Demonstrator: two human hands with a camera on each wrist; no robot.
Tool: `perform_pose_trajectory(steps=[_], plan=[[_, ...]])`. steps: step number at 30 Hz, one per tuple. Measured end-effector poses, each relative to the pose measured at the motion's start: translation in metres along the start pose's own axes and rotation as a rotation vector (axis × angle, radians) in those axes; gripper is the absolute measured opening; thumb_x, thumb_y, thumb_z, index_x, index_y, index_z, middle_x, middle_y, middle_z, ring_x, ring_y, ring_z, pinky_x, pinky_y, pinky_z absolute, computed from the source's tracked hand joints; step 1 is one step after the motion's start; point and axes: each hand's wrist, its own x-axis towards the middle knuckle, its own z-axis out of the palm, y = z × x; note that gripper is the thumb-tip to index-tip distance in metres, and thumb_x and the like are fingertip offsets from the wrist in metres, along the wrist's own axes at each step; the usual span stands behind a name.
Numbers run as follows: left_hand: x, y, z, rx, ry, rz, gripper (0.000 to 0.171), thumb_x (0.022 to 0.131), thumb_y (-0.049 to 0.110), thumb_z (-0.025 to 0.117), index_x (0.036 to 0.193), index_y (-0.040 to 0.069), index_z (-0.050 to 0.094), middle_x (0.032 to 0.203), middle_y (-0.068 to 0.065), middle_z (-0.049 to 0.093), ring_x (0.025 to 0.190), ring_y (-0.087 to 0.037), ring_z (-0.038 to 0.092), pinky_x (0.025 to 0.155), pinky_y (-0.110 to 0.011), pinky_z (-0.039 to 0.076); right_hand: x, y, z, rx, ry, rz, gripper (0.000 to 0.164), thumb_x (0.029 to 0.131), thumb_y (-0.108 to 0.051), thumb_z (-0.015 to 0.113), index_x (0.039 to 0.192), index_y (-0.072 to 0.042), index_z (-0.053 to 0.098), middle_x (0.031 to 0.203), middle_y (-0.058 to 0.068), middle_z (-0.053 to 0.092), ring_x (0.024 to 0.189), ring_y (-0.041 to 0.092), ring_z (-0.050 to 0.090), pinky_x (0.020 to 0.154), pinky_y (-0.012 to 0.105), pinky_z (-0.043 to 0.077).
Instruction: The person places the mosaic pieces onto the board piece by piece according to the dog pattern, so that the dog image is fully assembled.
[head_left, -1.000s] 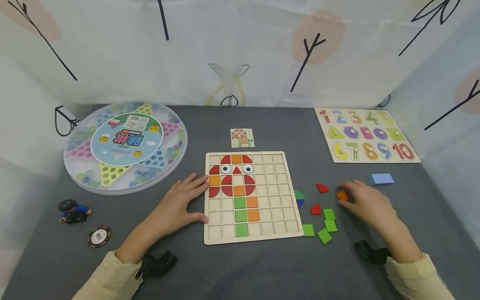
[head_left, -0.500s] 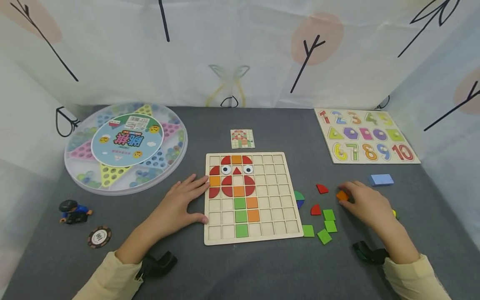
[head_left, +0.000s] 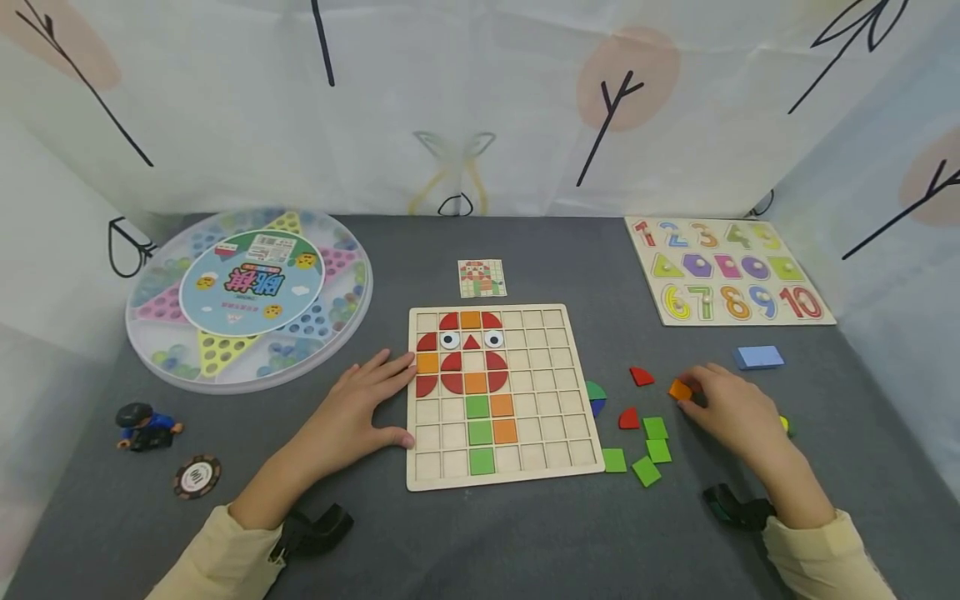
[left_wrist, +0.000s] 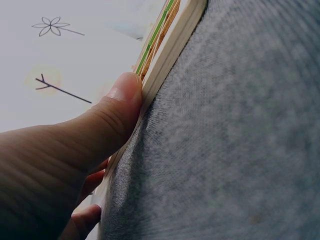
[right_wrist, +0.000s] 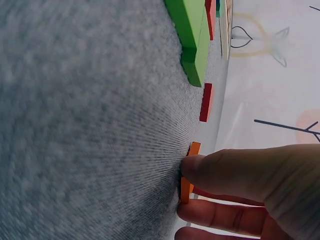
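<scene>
A wooden grid board (head_left: 536,392) lies mid-table, partly filled with red, orange and green pieces and two eye pieces. Along its left edge rests my left hand (head_left: 356,408), fingers spread and thumb against the rim; the left wrist view shows the thumb (left_wrist: 122,100) touching the board's side (left_wrist: 170,50). To the right of the board, my right hand (head_left: 731,408) pinches an orange square tile (head_left: 679,389) between thumb and fingers, low at the table surface. In the right wrist view the orange tile (right_wrist: 186,189) stands partly behind the thumb.
Green square tiles (head_left: 658,451) and red pieces (head_left: 641,377) lie between board and right hand. A picture card (head_left: 482,278) sits behind the board. Around stand a round game box (head_left: 251,292), number puzzle (head_left: 731,267), blue block (head_left: 759,357), toy figure (head_left: 146,427) and chip (head_left: 197,477).
The head view has shifted slightly. A yellow piece beside the right wrist, hidden a second ago, now shows. Both hands stay nearly where they were.
</scene>
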Motion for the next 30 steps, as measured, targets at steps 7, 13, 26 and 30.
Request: perform_pose_trajectory(steps=[7, 13, 26, 30], plan=[[0.001, -0.001, -0.001, 0.010, 0.002, 0.008, 0.091, 0.063, 0.053, 0.070, 0.139, 0.018, 0.033, 0.146, 0.003, 0.024, 0.136, -0.026, 0.012, 0.103, -0.056, 0.009, 0.001, -0.009, -0.003, 0.022, 0.015, 0.002, 0.029, 0.076, -0.015, 0.068, 0.101, -0.002, 0.062, 0.091, 0.011, 0.057, 0.074, 0.024, 0.055, 0.059, 0.042, 0.046], [0.000, -0.002, 0.000, 0.016, 0.003, 0.006, 0.092, 0.062, 0.055, 0.069, 0.138, 0.018, 0.034, 0.145, 0.002, 0.025, 0.135, -0.027, 0.013, 0.103, -0.057, 0.010, 0.006, -0.033, -0.009, 0.027, 0.032, -0.067, 0.030, 0.076, -0.015, 0.068, 0.103, -0.005, 0.062, 0.094, 0.009, 0.057, 0.076, 0.022, 0.056, 0.060, 0.040, 0.048], [-0.002, -0.004, 0.004, 0.007, 0.002, 0.000, 0.092, 0.061, 0.055, 0.069, 0.138, 0.017, 0.035, 0.145, 0.003, 0.026, 0.135, -0.029, 0.014, 0.102, -0.058, 0.011, 0.022, -0.114, 0.005, 0.103, 0.152, -0.410, 0.028, 0.073, -0.015, 0.072, 0.099, -0.011, 0.063, 0.092, -0.002, 0.056, 0.064, 0.008, 0.049, 0.054, 0.021, 0.042], [0.000, -0.004, 0.004, 0.010, 0.003, 0.007, 0.092, 0.061, 0.056, 0.068, 0.138, 0.018, 0.035, 0.146, 0.004, 0.025, 0.135, -0.028, 0.013, 0.102, -0.058, 0.011, 0.025, -0.133, 0.011, 0.110, 0.124, -0.442, 0.025, 0.074, -0.016, 0.071, 0.097, -0.012, 0.064, 0.091, -0.003, 0.056, 0.065, 0.007, 0.048, 0.056, 0.019, 0.043]])
